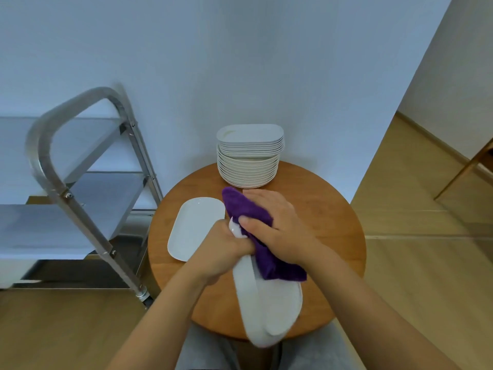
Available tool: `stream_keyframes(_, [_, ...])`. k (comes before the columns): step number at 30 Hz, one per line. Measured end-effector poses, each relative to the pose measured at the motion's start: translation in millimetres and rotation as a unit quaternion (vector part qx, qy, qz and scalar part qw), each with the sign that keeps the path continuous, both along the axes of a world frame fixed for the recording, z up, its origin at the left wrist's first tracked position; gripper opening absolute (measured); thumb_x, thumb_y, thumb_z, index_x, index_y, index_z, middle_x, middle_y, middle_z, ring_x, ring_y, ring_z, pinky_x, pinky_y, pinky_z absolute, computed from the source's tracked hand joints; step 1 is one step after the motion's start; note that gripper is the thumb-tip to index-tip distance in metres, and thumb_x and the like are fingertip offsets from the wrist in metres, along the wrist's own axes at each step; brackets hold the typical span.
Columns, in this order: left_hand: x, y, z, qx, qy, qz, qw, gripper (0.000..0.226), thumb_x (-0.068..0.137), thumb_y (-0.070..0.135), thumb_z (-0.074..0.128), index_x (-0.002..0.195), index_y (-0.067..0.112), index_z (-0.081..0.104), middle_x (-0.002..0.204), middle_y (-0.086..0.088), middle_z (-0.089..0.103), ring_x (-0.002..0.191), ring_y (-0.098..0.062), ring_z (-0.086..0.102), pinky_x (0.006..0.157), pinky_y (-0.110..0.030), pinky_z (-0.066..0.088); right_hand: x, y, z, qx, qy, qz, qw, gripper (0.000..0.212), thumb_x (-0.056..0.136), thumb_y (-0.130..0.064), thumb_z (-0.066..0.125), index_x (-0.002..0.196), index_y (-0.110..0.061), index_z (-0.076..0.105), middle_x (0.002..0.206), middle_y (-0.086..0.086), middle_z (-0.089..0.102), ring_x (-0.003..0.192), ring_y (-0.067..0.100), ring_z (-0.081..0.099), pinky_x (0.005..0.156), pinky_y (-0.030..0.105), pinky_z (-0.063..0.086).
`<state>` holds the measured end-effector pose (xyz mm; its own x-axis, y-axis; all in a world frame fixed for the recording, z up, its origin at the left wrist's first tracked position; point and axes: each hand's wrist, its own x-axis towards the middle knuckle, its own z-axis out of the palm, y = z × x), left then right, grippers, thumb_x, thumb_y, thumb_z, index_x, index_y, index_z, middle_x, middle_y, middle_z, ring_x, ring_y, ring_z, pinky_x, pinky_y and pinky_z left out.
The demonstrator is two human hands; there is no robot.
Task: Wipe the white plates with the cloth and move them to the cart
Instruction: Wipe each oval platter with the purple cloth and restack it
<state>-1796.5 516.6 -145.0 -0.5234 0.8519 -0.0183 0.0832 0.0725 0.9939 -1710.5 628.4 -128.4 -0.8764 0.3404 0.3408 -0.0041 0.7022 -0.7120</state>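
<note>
My left hand (224, 249) grips the far end of a white oblong plate (269, 308), held tilted on edge above the round wooden table (333, 217). My right hand (274, 225) presses a purple cloth (248, 212) against that plate, thumb and fingers curled round the cloth. A second white oblong plate (196, 225) lies flat on the table's left side. A tall stack of white plates (249, 156) stands at the table's far edge. The metal cart (88, 161) with shelves stands to the left.
A pale wall rises behind the table and cart. Wooden floor spreads to the right and below. A wooden furniture leg (464, 169) shows at the far right. My grey-clad knees (210, 351) sit under the table's near edge.
</note>
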Motion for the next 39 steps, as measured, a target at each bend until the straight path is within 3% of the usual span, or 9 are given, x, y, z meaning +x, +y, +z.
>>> stream_keyframes(2, [3,-5,5,0.009,-0.002,-0.004,1.000,0.025,0.061,0.010,0.066,0.086,0.009,0.067,0.080,-0.013,0.070,0.077,-0.026,0.067,0.071,-0.038,0.055,-2,4,6,-0.036,0.005,0.000,0.999,0.033,0.074,-0.056,0.050,0.091,-0.032,0.064,0.086,-0.016,0.062,0.084,0.003,0.054,0.082,0.036,0.046])
stream_keyframes(5, [7,-7,10,0.026,-0.031,0.032,0.999,0.036,0.056,0.012,0.070,0.090,0.004,0.067,0.087,-0.022,0.068,0.083,-0.037,0.067,0.075,-0.049,0.055,-6,13,8,-0.117,0.004,-0.029,0.993,0.036,0.065,-0.061,0.057,0.075,-0.027,0.061,0.073,-0.006,0.063,0.070,0.010,0.057,0.069,0.035,0.048])
stream_keyframes(11, [7,-11,9,0.069,-0.096,0.080,0.990,0.047,0.041,0.024,0.076,0.085,0.010,0.070,0.080,-0.012,0.072,0.075,-0.031,0.069,0.061,-0.039,0.057,1,24,-2,-0.262,0.006,-0.036,0.964,0.032,0.058,-0.055,0.072,0.082,-0.035,0.064,0.082,-0.013,0.069,0.078,0.006,0.065,0.073,0.031,0.053])
stream_keyframes(15, [2,-9,9,0.136,-0.158,0.149,0.967,0.024,0.070,-0.006,0.066,0.087,0.011,0.069,0.078,-0.006,0.074,0.071,-0.023,0.071,0.055,-0.032,0.057,17,21,-18,-0.317,-0.013,-0.061,0.946,0.046,0.055,-0.052,0.076,0.095,-0.034,0.063,0.089,-0.011,0.071,0.083,0.011,0.068,0.072,0.029,0.055])
stream_keyframes(20, [3,-6,9,0.140,-0.156,0.229,0.951,0.023,0.078,-0.005,0.061,0.092,0.012,0.065,0.078,-0.001,0.073,0.075,-0.022,0.070,0.055,-0.031,0.056,36,3,-42,-0.390,0.032,-0.111,0.914,0.067,0.066,-0.040,0.080,0.126,-0.044,0.048,0.106,-0.025,0.066,0.095,0.000,0.065,0.070,0.015,0.053])
stream_keyframes(24, [13,5,3,0.147,-0.143,0.317,0.926,0.023,0.078,0.005,0.068,0.087,0.024,0.060,0.083,0.001,0.067,0.079,-0.019,0.065,0.055,-0.027,0.052,35,-11,-52,-0.483,0.082,-0.249,0.835,0.044,0.077,-0.030,0.074,0.118,-0.024,0.059,0.086,-0.009,0.070,0.070,0.007,0.067,0.053,0.016,0.049])
stream_keyframes(29, [22,12,-6,0.127,-0.123,0.311,0.934,0.018,0.076,0.016,0.072,0.084,0.028,0.062,0.073,0.010,0.070,0.072,-0.012,0.068,0.055,-0.025,0.053,33,-14,-58,-0.583,0.063,-0.307,0.750,0.022,0.081,-0.037,0.070,0.098,-0.027,0.060,0.089,0.003,0.067,0.077,0.020,0.064,0.060,0.029,0.049])
stream_keyframes(34, [-26,-15,-6,0.096,-0.347,0.051,0.932,0.047,0.086,0.056,0.043,0.097,0.025,0.076,0.105,-0.005,0.073,0.098,-0.023,0.068,0.077,-0.039,0.055,48,30,-29,-0.473,-0.004,-0.252,0.844,0.018,0.080,-0.024,0.073,0.094,-0.016,0.065,0.067,-0.002,0.064,0.049,0.005,0.058,0.044,0.016,0.045])
stream_keyframes(39, [-20,-9,-13,0.031,-0.433,0.123,0.892,0.052,0.080,0.041,0.057,0.127,0.017,0.058,0.114,-0.012,0.069,0.102,-0.029,0.066,0.071,-0.040,0.057,35,36,-27,-0.318,-0.047,-0.256,0.912,0.026,0.088,-0.033,0.063,0.113,-0.025,0.061,0.084,0.000,0.068,0.068,0.011,0.062,0.053,0.019,0.048])
